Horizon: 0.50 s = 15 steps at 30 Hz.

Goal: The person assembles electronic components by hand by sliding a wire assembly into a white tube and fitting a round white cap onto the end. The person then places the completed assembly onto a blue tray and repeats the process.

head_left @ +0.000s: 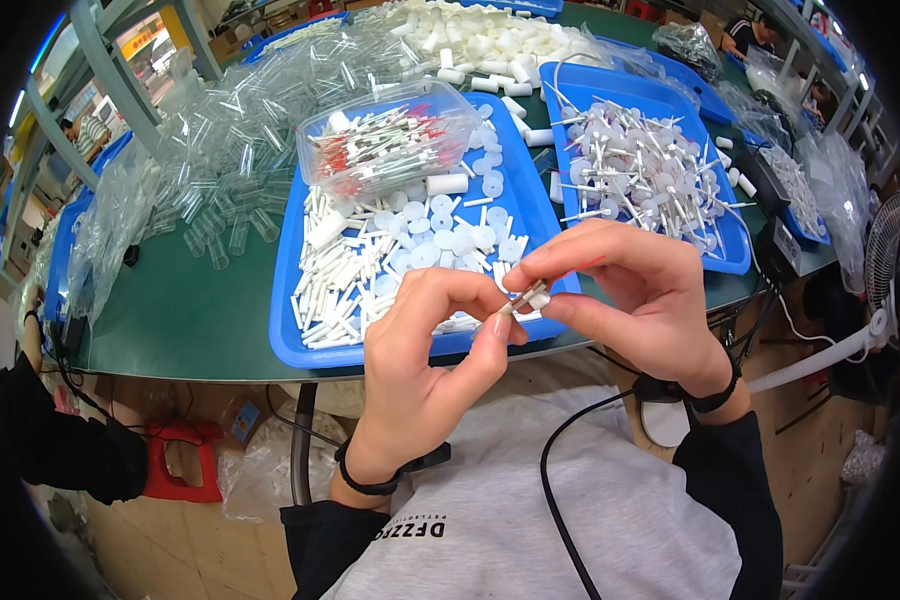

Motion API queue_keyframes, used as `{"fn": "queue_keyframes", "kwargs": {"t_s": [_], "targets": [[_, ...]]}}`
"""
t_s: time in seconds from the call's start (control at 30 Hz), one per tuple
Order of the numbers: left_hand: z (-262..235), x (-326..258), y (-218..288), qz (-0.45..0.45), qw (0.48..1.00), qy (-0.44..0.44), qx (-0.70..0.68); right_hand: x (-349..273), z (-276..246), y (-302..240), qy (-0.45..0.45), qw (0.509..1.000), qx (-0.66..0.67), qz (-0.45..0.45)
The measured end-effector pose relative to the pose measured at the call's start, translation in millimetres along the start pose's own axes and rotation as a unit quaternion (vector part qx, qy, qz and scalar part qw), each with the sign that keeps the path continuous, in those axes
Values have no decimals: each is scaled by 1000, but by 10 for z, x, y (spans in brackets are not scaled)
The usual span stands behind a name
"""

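Observation:
My left hand (420, 355) and my right hand (635, 295) meet at their fingertips above the front edge of a blue tray (288, 345). Pinched between both is a small thin part with a white end (538, 299); fingers cover most of it. A thin red piece (590, 263) shows by my right forefinger; whether it belongs to the same part I cannot tell. Short white sticks (330, 290) and translucent round discs (442, 222) lie loose in the tray. At its back, a clear plastic box (395, 140) holds red, white and greenish thin pieces.
Another blue tray (738, 262) to the right holds many assembled disc-and-stick pieces (630, 165). Clear plastic tubes (238, 235) pile up at the left, with white cylinders (505, 45) behind. A black cable (548, 470) crosses my front. A red stool (185, 480) and another person's sleeve (60, 430) are lower left.

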State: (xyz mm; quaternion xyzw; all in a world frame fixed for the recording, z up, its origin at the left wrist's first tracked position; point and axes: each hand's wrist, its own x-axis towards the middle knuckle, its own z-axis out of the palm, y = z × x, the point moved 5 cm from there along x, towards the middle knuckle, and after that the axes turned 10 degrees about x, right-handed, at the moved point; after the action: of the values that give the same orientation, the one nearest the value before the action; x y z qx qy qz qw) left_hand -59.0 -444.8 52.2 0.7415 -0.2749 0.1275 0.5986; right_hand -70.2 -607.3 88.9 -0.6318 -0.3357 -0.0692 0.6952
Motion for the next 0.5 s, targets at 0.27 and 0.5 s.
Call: {"fn": "queue_keyframes", "kwargs": {"t_s": [0.27, 0.5], "targets": [[9, -1, 34, 35, 998, 3, 48, -27, -29, 52, 16, 1000, -4, -21], [27, 12, 132, 162, 971, 74, 162, -69, -38, 91, 54, 999, 4, -4]]}}
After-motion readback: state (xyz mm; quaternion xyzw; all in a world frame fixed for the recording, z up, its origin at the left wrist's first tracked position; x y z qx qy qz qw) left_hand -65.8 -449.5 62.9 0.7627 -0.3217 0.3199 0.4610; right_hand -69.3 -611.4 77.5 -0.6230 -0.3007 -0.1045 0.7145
